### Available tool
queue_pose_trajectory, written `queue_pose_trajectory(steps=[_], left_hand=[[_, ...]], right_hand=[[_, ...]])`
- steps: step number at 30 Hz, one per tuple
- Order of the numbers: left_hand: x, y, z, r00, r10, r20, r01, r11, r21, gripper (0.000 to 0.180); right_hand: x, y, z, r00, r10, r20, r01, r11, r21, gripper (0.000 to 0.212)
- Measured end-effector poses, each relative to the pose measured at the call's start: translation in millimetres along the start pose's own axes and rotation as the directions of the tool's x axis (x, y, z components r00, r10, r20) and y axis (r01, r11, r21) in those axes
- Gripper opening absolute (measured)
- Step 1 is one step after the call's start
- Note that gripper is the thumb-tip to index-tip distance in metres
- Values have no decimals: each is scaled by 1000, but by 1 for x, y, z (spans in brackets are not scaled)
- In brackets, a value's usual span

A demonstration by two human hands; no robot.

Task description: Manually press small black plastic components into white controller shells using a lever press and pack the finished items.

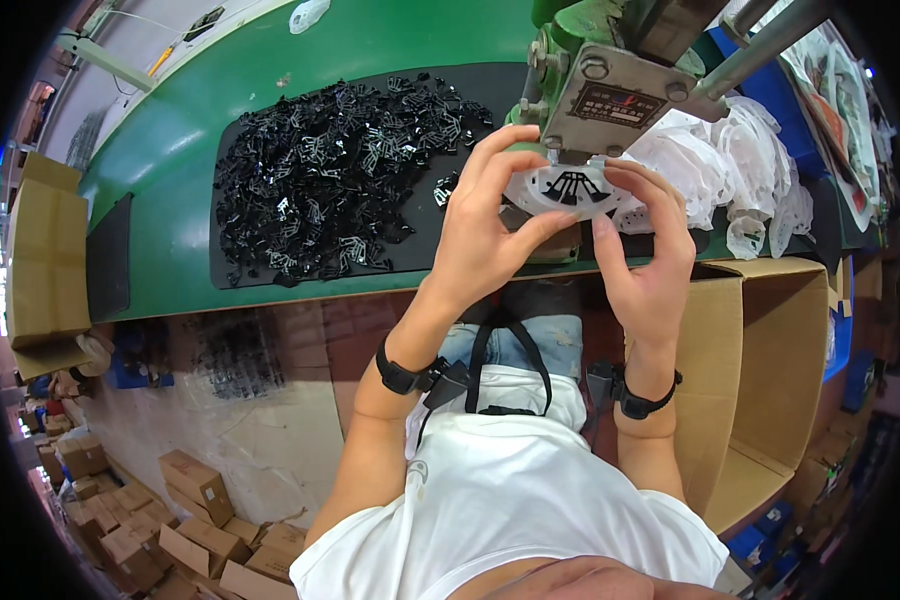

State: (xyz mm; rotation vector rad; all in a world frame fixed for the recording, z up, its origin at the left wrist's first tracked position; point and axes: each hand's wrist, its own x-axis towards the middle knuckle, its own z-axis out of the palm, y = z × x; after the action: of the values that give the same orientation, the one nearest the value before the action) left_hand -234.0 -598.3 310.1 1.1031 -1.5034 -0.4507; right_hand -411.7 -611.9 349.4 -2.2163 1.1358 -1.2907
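Between my two hands is a white translucent plastic part (530, 192) with a black fan-shaped slotted piece (576, 187) lying on it. My left hand (485, 215) grips its left side, thumb at the front edge and fingers behind. On the other side my right hand (652, 240) pinches the right edge between thumb and fingers. Both hands are under the head of a green and grey hand press (620, 100). Left of them a big heap of black slotted pieces (320, 170) covers a dark mat (470, 85), with a few loose ones nearer my left hand.
A pile of white translucent parts (685, 165) lies right of the press on the green table (370, 45). Below the table's front edge, an open cardboard box (770, 390) stands at my right. Another carton (48, 255) is at the far left, and several boxes (195, 485) lie on the floor.
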Motion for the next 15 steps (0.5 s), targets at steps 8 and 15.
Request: queue_pose_trajectory(steps=[8, 15], left_hand=[[-6, -7, 6, 998, -64, 12, 66, 990, -125, 45], [-8, -16, 15, 995, -87, -57, 73, 974, -213, 42]], right_hand=[[5, 6, -8, 996, 78, -51, -75, 995, 61, 36], [17, -1, -27, 990, 47, -129, -27, 988, 153, 37]])
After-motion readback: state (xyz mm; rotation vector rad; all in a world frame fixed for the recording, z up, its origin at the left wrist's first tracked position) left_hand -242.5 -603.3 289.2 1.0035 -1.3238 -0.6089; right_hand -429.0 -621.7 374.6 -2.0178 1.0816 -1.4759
